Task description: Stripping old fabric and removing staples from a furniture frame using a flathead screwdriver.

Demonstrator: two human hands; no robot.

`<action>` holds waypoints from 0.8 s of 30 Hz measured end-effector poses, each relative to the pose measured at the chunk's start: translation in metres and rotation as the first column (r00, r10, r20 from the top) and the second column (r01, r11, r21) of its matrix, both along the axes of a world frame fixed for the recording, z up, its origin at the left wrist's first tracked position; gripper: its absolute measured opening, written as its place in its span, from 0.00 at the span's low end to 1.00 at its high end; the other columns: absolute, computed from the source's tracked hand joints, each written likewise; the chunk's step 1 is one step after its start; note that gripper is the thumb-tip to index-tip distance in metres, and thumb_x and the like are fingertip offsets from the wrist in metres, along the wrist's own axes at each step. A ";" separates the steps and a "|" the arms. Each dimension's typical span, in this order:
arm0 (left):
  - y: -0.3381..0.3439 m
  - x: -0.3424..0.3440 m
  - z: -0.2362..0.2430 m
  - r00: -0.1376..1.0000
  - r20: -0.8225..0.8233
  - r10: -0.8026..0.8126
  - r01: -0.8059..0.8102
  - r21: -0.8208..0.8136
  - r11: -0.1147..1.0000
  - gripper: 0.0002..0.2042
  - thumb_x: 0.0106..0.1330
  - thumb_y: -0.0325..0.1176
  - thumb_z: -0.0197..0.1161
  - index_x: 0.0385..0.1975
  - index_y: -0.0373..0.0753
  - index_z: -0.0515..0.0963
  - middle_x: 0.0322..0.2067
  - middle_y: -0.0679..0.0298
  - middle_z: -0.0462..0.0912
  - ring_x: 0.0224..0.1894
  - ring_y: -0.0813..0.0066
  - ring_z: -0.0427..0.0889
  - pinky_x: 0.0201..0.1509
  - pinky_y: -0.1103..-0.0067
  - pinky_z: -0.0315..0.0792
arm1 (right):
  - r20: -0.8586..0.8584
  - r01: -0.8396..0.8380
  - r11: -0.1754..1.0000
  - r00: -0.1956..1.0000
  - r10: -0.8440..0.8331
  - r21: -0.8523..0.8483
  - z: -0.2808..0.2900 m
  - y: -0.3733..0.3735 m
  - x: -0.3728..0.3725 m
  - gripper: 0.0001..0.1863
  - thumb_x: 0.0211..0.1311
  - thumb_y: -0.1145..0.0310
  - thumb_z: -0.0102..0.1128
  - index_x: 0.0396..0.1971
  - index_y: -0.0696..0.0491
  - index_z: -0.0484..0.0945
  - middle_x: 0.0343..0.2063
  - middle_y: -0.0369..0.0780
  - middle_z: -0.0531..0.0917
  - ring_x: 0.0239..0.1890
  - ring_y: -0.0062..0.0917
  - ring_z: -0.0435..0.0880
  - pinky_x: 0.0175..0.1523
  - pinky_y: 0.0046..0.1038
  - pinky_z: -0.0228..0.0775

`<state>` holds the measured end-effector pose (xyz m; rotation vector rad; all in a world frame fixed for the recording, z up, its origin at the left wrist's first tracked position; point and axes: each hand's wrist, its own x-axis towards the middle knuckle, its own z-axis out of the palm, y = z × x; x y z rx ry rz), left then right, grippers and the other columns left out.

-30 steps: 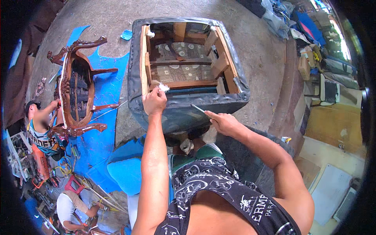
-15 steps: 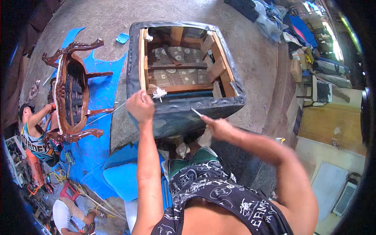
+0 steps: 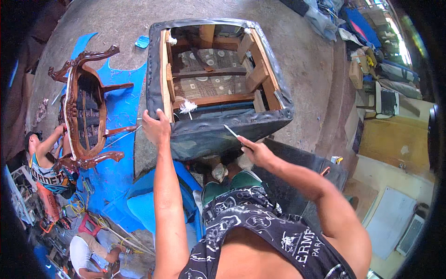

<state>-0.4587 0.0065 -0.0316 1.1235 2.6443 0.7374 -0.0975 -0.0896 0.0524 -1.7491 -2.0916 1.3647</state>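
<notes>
The black-covered, box-shaped wooden seat frame (image 3: 200, 143) sits directly in front of the person, its open side facing up. Its near covered edge is the working zone. The slim, pale, straight-shafted hand tool (image 3: 232, 131) slants with its tip at this edge; whether the tip is tucked beneath the covering cannot be determined.

Right hand (image 3: 256, 151): fingers closed round the tool, index finger extended along it. This grip should give good control; hold the shaft at a low angle and apply short, measured pressure, so that the covering is not pierced.

Left hand (image 3: 157, 128): fingers loosely spread over the near-left corner, no tool held. How hard it presses cannot be told. Brace the corner firmly, and hold these fingers out of the line of the tip, which could slip.

Inside the near-left corner, a frayed white fibre tuft (image 3: 187, 107) stands beside the brown wooden crossrail (image 3: 216, 100); guard against snagging it.

Beyond the frame are the grey concrete floor (image 3: 311, 107) and, to the left, the carved, glossy brown wooden chair frame (image 3: 71, 109) on bright blue sheeting (image 3: 121, 100).
</notes>
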 end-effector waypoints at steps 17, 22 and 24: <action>0.004 -0.001 0.005 0.996 0.071 0.058 -0.052 -0.093 0.994 0.28 0.63 0.52 0.59 0.57 0.40 0.72 0.51 0.44 0.78 0.54 0.43 0.77 0.56 0.55 0.72 | -0.337 0.482 0.799 0.731 -0.593 -0.360 -0.036 -0.042 -0.052 0.29 0.73 0.64 0.54 0.72 0.35 0.62 0.25 0.42 0.76 0.26 0.27 0.77 0.37 0.30 0.73; 0.004 0.002 0.014 0.998 0.053 0.037 -0.029 -0.137 0.990 0.28 0.62 0.51 0.59 0.58 0.40 0.71 0.51 0.46 0.78 0.54 0.46 0.77 0.55 0.55 0.72 | 0.035 0.232 0.972 0.972 -0.231 -0.039 0.020 -0.028 -0.053 0.29 0.72 0.63 0.49 0.72 0.39 0.60 0.41 0.57 0.83 0.46 0.54 0.82 0.51 0.47 0.73; 0.004 0.000 0.015 0.999 0.035 0.031 -0.025 -0.139 0.990 0.27 0.62 0.50 0.59 0.57 0.40 0.71 0.51 0.47 0.78 0.53 0.47 0.78 0.54 0.55 0.73 | 0.202 0.112 0.993 0.974 -0.105 -0.025 0.038 -0.018 -0.057 0.28 0.71 0.63 0.49 0.70 0.40 0.62 0.41 0.60 0.82 0.44 0.57 0.82 0.51 0.51 0.72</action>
